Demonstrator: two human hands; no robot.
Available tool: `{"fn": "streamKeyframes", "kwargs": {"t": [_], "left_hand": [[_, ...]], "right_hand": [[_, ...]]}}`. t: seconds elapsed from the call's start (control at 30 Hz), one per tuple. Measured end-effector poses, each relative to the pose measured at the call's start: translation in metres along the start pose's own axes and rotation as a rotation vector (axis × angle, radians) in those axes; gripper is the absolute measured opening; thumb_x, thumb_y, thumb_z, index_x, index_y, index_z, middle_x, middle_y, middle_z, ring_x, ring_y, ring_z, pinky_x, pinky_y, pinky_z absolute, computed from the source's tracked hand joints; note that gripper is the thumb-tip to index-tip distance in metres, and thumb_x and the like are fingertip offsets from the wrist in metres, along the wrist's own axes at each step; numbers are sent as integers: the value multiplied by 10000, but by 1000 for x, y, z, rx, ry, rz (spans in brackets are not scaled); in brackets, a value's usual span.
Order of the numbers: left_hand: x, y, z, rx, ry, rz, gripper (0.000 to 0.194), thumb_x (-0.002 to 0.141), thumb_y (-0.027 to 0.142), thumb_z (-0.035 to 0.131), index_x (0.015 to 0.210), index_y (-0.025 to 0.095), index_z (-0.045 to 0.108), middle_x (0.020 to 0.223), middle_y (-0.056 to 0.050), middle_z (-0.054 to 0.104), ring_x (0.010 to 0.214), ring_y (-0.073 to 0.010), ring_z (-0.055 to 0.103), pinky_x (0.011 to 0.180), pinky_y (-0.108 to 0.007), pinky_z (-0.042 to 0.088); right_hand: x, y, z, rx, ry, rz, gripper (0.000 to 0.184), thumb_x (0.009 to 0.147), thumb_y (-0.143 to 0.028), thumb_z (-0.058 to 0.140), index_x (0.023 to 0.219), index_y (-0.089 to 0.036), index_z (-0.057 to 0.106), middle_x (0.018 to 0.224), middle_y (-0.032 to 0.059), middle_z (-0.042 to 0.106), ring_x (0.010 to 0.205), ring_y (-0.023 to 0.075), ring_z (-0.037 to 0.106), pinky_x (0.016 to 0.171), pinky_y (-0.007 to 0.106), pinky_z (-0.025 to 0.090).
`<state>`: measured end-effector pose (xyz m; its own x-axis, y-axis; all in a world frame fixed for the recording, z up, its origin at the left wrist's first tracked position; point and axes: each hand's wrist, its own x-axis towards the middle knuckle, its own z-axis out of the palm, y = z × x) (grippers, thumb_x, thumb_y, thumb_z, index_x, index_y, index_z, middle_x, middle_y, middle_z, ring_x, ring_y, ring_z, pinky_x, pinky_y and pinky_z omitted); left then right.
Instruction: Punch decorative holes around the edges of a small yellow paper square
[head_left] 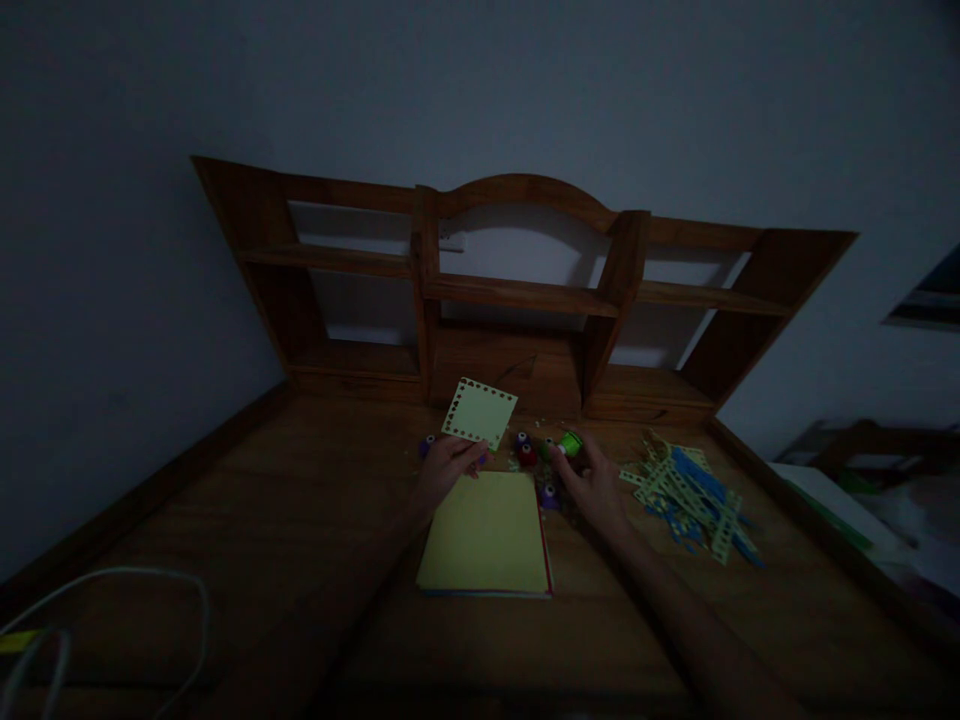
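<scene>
Between the fingers of my left hand (450, 462) is a pale yellow paper square (481, 411), tilted up, with small shapes punched along its edges. My right hand (596, 485) grips a bright green craft punch (570, 444), apart from the paper. Around the hands stand a red punch (527, 455) and a purple punch (550, 497), with another purple punch (427, 446) left of my left hand. Below them lies a stack of coloured paper (486, 535), a yellow sheet on top.
Punched yellow and blue paper strips (697, 495) lie in a loose pile to the right. A wooden shelf unit (517, 293) rises at the desk's back against the wall. At the lower left a white cable (150, 571) loops over the desk.
</scene>
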<state>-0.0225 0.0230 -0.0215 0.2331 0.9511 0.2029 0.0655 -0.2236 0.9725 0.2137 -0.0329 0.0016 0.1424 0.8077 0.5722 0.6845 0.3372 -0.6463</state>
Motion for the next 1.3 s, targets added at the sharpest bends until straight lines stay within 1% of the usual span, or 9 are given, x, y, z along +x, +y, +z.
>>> {"fn": "streamKeyframes", "kwargs": {"t": [0.2,0.37,0.67,0.83,0.97,1.07,1.17,1.23,1.3], "left_hand": [[1,-2,0,-11,-13,-33,378,761,497,611,756,132,710,624,-43,650,554,-140,562,544,-237,460],[1,-4,-1,2,-30,-28,371,777,490,594,777,139,713,647,-45,658,582,-144,572,564,-239,457],[1,-3,-1,-5,-52,-42,361,770,480,596,780,139,716,635,-44,649,583,-145,565,569,-242,444],[-2,1,0,-11,-43,-17,338,776,460,600,763,142,714,635,-41,649,577,-142,572,572,-242,436],[-2,2,0,-25,-66,-25,342,781,461,594,782,141,714,670,-47,661,587,-143,575,579,-245,445],[-3,3,1,-30,-82,-23,341,776,459,602,784,137,713,679,-52,663,593,-143,574,575,-241,448],[-3,4,1,-33,-113,-28,328,777,443,609,779,131,710,643,-51,648,583,-145,573,564,-241,452],[-4,4,2,-40,-161,-36,321,782,432,612,793,126,710,645,-53,649,574,-141,573,559,-239,453],[-5,5,2,-47,-222,-33,317,786,423,614,814,123,709,665,-55,654,569,-132,570,558,-235,451]], "right_hand": [[0,-2,0,-20,-5,-3,422,845,-505,519,1108,-184,595,708,15,638,594,175,587,540,255,421],[0,-2,0,-42,-31,3,386,839,-505,534,1035,-180,606,669,10,624,563,168,567,523,251,404],[0,1,2,-68,-8,-10,413,833,-524,518,1036,-175,605,679,21,634,567,179,580,513,259,397],[0,-1,-1,-37,-36,-8,369,844,-507,524,1009,-185,603,723,27,643,598,178,584,533,257,404],[0,-3,-1,22,-36,37,345,831,-502,556,964,-190,614,695,15,622,589,172,570,526,253,401],[1,-7,-1,255,-121,103,341,827,-499,559,947,-188,631,792,41,654,673,186,595,562,261,446],[1,-14,-3,558,-324,177,348,848,-473,532,1021,-195,648,1001,83,670,742,193,622,598,284,485],[1,-18,-5,690,-430,210,355,852,-459,523,1049,-196,658,1133,107,637,741,192,631,592,296,498],[1,-19,-7,771,-500,230,340,842,-443,540,1024,-191,678,1244,120,578,766,196,638,601,306,510]]}}
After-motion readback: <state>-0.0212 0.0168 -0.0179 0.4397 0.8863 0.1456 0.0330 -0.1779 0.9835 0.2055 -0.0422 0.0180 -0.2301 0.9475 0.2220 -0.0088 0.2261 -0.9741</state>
